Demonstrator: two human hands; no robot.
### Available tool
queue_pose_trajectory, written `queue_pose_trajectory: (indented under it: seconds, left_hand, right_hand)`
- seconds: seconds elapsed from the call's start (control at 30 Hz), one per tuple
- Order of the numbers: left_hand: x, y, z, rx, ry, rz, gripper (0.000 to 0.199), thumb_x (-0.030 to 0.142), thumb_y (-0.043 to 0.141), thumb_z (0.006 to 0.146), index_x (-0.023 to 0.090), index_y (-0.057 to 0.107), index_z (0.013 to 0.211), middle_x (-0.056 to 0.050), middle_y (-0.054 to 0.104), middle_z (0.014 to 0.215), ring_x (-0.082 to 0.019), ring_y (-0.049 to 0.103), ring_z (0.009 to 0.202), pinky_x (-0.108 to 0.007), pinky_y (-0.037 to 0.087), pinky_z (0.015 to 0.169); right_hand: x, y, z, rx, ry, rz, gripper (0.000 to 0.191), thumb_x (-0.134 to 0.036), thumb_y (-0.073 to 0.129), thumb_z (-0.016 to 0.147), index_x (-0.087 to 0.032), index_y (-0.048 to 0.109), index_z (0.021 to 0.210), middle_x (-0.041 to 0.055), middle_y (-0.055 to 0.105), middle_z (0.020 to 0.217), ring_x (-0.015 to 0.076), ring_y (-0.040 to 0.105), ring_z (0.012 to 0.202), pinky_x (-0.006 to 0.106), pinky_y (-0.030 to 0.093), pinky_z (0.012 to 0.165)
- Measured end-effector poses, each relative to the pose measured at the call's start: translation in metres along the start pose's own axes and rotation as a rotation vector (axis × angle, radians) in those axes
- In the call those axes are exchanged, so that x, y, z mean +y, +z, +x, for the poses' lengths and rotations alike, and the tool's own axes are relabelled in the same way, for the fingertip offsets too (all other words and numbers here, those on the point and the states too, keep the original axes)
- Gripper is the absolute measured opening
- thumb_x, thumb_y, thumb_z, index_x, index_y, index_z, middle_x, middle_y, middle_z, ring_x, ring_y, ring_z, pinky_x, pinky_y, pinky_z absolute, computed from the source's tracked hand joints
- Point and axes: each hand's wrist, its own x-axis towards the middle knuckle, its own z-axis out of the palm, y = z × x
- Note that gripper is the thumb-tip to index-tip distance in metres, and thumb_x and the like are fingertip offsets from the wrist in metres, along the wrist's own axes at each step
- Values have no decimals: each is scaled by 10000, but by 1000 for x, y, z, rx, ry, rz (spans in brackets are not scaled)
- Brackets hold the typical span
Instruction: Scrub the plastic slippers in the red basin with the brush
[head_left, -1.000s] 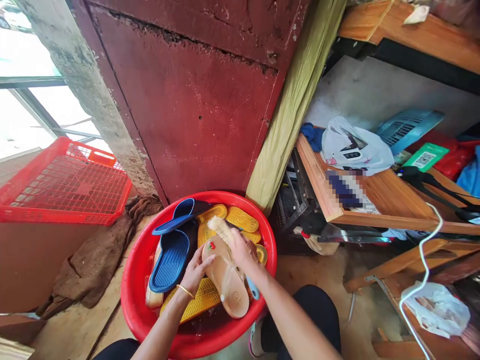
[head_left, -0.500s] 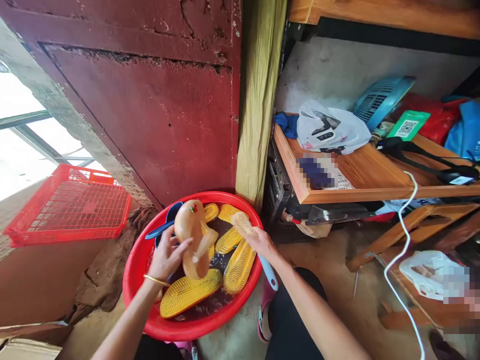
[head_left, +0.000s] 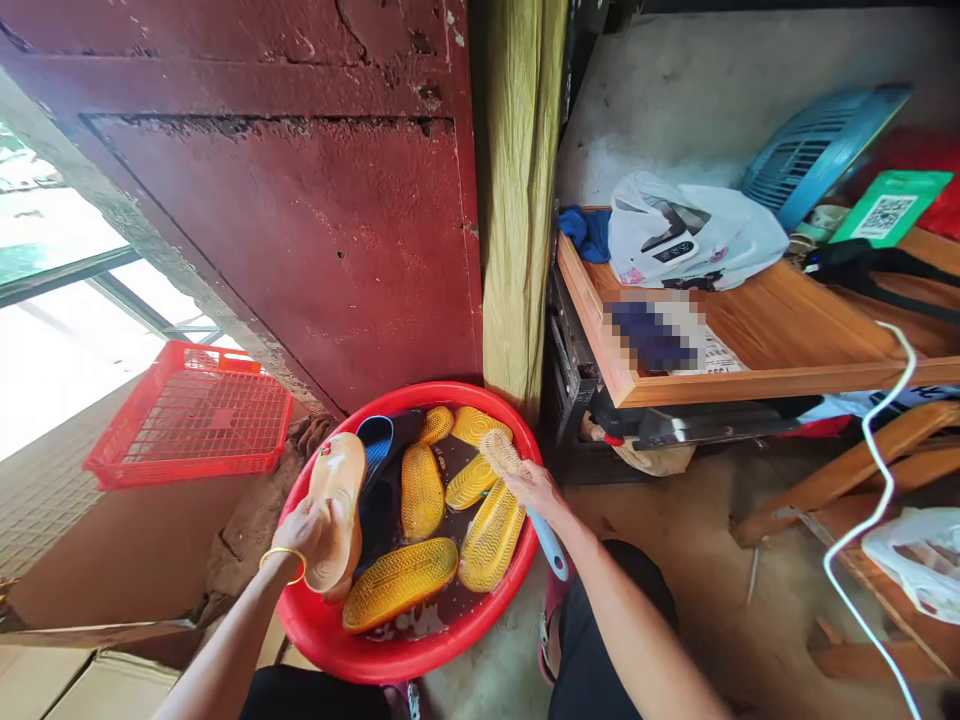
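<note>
My left hand (head_left: 306, 535) grips a tan slipper (head_left: 341, 490) by its strap, over the left side of a red basin (head_left: 322, 640). A small red and green decoration shows near one end of the slipper. Closed on a scrub brush (head_left: 501, 452) with a pale blue handle, my right hand (head_left: 534, 490) hovers over the basin's right side, bristles facing up. Dark water fills the basin. Several yellow-soled slippers lie in it sole up, among them one at the front (head_left: 401, 583) and one at the right (head_left: 489, 540). A blue slipper (head_left: 376, 440) leans at the back left.
A red plastic crate (head_left: 191, 420) stands left of the basin beside cardboard (head_left: 112, 685). Behind rises a dark red door (head_left: 300, 250). To the right, a wooden tray table (head_left: 795, 300) bears a plastic bag (head_left: 694, 230) and a blue fan (head_left: 817, 150). A white cable (head_left: 874, 450) hangs down.
My left hand has moved left with the tan slipper and turned it, showing its inner face and strap. My right hand keeps hold of the brush. The view has shifted slightly.
</note>
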Motion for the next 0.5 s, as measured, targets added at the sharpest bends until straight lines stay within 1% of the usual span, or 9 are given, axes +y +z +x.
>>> queue_pose_trajectory:
  seconds: [0.07, 0.13, 0.23, 0.3, 0.33, 0.4, 0.43, 0.47, 0.5]
  left_hand:
    - [-7, 6, -6, -7, -126, -11, 424, 390, 479, 851, 100, 695, 1073, -166, 739, 825, -363, 709, 800, -451, 551, 719]
    - [-10, -1, -7, 23, -227, -33, 491, 400, 471, 870, 87, 654, 1202, -204, 748, 998, -391, 706, 939, -485, 538, 809]
    - [-3, -18, -4, 97, -244, -52, 559, 464, 357, 943, 135, 587, 1332, -188, 677, 1283, -368, 616, 1211, -487, 453, 1015]
    - [8, -21, -5, 79, -214, -65, 632, 530, 246, 971, 160, 544, 1387, -174, 613, 1394, -366, 557, 1296, -501, 402, 1074]
    - [14, -18, -8, 37, -185, -55, 662, 567, 256, 962, 161, 511, 1419, -180, 581, 1433, -376, 542, 1311, -511, 394, 1079]
    - [25, -3, -17, -57, -97, 46, 774, 626, 439, 882, 138, 418, 1482, -219, 503, 1499, -417, 498, 1343, -533, 386, 1078]
    - [28, 7, -22, -85, -61, 127, 846, 637, 555, 809, 120, 430, 1467, -239, 475, 1515, -442, 458, 1368, -546, 379, 1079]
    - [28, 18, -26, -93, -53, 196, 854, 625, 626, 753, 109, 482, 1418, -254, 457, 1522, -463, 425, 1385, -555, 372, 1080]
    - [27, 27, -29, -108, -75, 222, 802, 593, 650, 739, 105, 527, 1365, -262, 483, 1496, -460, 441, 1372, -547, 388, 1065]
  right_hand:
    - [-5, 0, 0, -14, 7, -20, 238, -420, 670, 733, -204, 593, 796, -32, 605, 683, 122, 563, 558, 205, 479, 449]
    - [-9, -2, 1, -28, 10, -41, 226, -407, 661, 741, -202, 595, 811, -25, 611, 702, 124, 564, 556, 213, 480, 447]
    - [-10, -3, 4, -41, 11, -68, 235, -414, 637, 764, -199, 593, 848, -12, 618, 739, 127, 565, 557, 225, 481, 450]
    - [-8, -1, 5, -51, 6, -82, 247, -425, 624, 780, -197, 591, 871, -8, 621, 756, 127, 565, 565, 229, 486, 465]
    - [-7, -1, 5, -61, 1, -87, 255, -433, 620, 788, -198, 593, 883, -7, 624, 762, 127, 568, 573, 230, 488, 475]
    - [-5, 1, 4, -89, -15, -102, 274, -449, 622, 796, -200, 604, 910, -5, 635, 774, 133, 582, 599, 229, 493, 498]
    - [-4, 1, 4, -103, -23, -113, 279, -452, 627, 797, -202, 611, 921, -5, 639, 774, 136, 589, 611, 228, 492, 508]
    - [-3, 1, 3, -114, -32, -125, 282, -452, 630, 798, -204, 619, 931, -7, 641, 767, 138, 592, 614, 228, 488, 513]
    - [-3, 1, 2, -122, -41, -138, 282, -449, 631, 800, -204, 625, 940, -9, 641, 756, 140, 591, 610, 228, 481, 513]
